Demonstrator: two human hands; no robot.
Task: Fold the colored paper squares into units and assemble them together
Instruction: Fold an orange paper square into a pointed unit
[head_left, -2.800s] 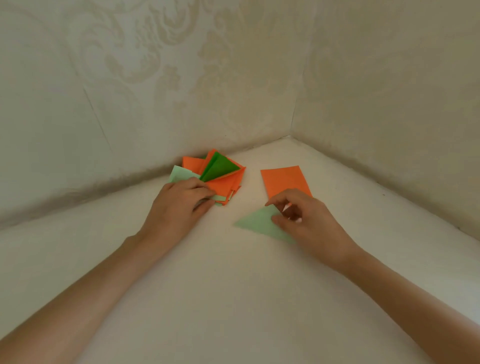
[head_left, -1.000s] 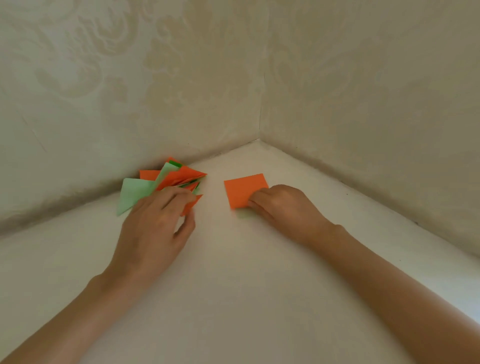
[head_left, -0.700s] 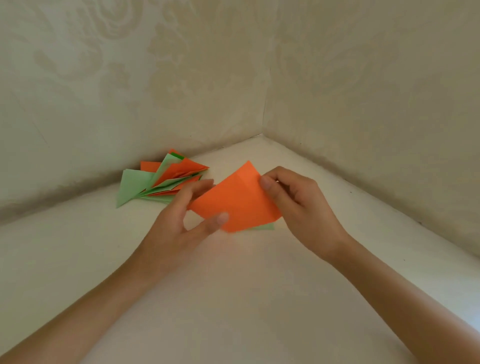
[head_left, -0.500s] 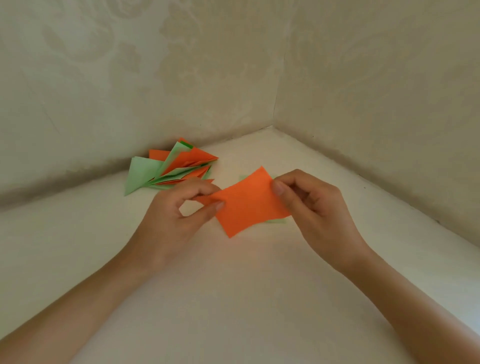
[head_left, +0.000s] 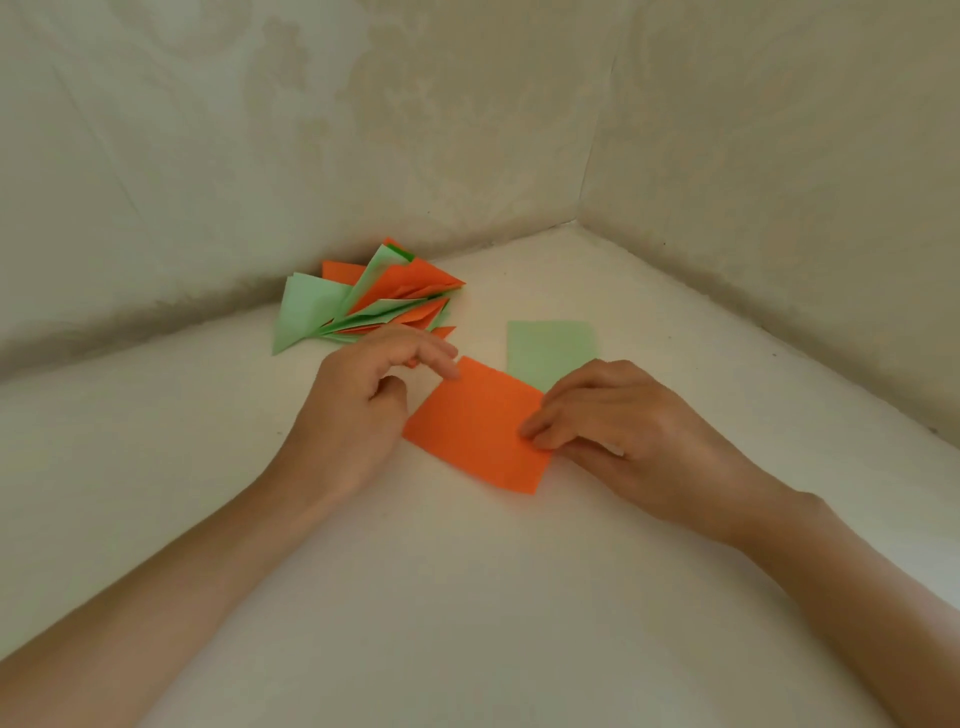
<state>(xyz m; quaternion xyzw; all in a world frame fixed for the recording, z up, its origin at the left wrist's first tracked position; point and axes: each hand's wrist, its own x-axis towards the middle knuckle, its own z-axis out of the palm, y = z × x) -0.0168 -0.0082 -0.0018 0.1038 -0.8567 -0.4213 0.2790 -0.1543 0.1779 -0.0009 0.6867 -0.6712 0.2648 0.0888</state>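
Two walls (head_left: 311, 130) meet at a corner: pale beige, matte, with a faint embossed floral pattern.

The surface (head_left: 467, 597) is off-white, matte and slightly grainy. It runs into that far corner.

My read on the left hand (head_left: 358, 405): it has nothing in it. The fingers are loosely curled and the thumb is tucked in. One fingertip is at the far corner of the orange square (head_left: 478, 426), and I cannot tell if it touches.

The fingers of the right hand (head_left: 618, 431) are curled, with their tips down on the square's right edge. The thumb is tucked in at that same edge. It reads as a pinch, though I can't see whether the thumb is under the paper.

A pile of folded units (head_left: 374, 306) sits by the left wall edge, short of the far corner. It is thin paper in orange, light green and a sliver of darker green. The pieces are pointed triangular flaps, fanned out and sharply creased. The left hand's knuckles overlap its near side.

The orange square is mid-surface between the hands, a flat single sheet turned diamond-wise. A soft shadow shows along its near edges.

A light green sheet (head_left: 550, 348) lies flat just beyond the orange one, toward the far corner. It is a plain rectangle, and its near end is hidden by the orange paper and the right hand.
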